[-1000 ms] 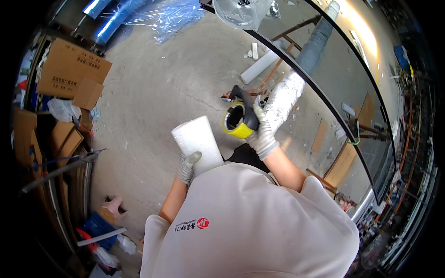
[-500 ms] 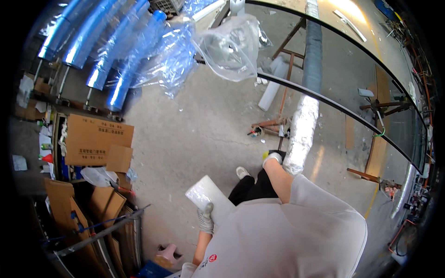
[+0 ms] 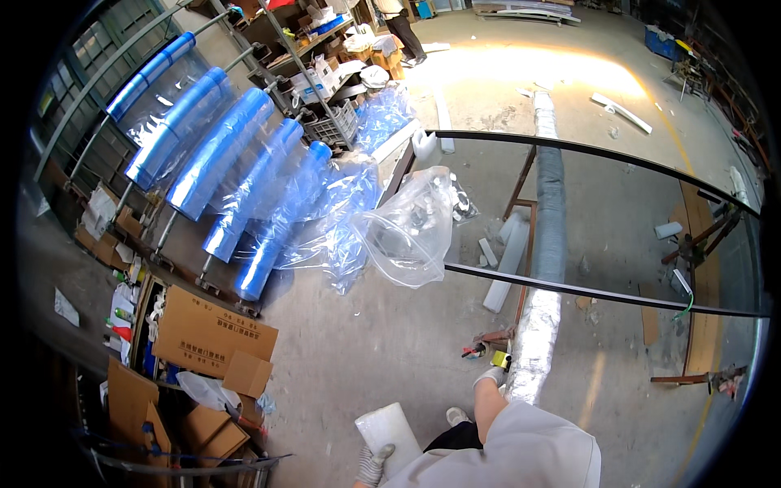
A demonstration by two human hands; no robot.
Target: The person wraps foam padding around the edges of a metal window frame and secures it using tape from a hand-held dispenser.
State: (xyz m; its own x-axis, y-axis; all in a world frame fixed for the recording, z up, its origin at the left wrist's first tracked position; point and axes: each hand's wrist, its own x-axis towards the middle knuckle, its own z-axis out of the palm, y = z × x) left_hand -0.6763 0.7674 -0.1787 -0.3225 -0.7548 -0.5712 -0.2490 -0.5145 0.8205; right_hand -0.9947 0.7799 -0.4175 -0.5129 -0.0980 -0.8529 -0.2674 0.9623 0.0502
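My left hand [image 3: 375, 464], in a pale striped work glove, grips a white roll [image 3: 389, 431] that looks wrapped in shiny film, with the thumb on its side. My right hand [image 3: 490, 376], also gloved, reaches forward beside a long silver foil-wrapped tube [image 3: 540, 333]. A small yellow-and-black thing [image 3: 501, 358] shows at its fingertips and seems held; its kind is too small to make out. Ahead lies a large glass panel [image 3: 618, 220] with black edges, and the tube passes beneath it. A clear plastic bag [image 3: 407, 236] rests at the panel's left end.
Blue film rolls [image 3: 220, 154] hang on a metal rack at the left. Below them stand a cardboard box [image 3: 213, 333] and loose cardboard pieces. Rusty metal stands [image 3: 691, 378] support the panel. A person [image 3: 404, 37] stands far off by cluttered shelves.
The view has tilted up, so the panel, rack and far floor sit lower and more shows beyond them. My left hand still holds the white roll; my right still reaches beside the tube.
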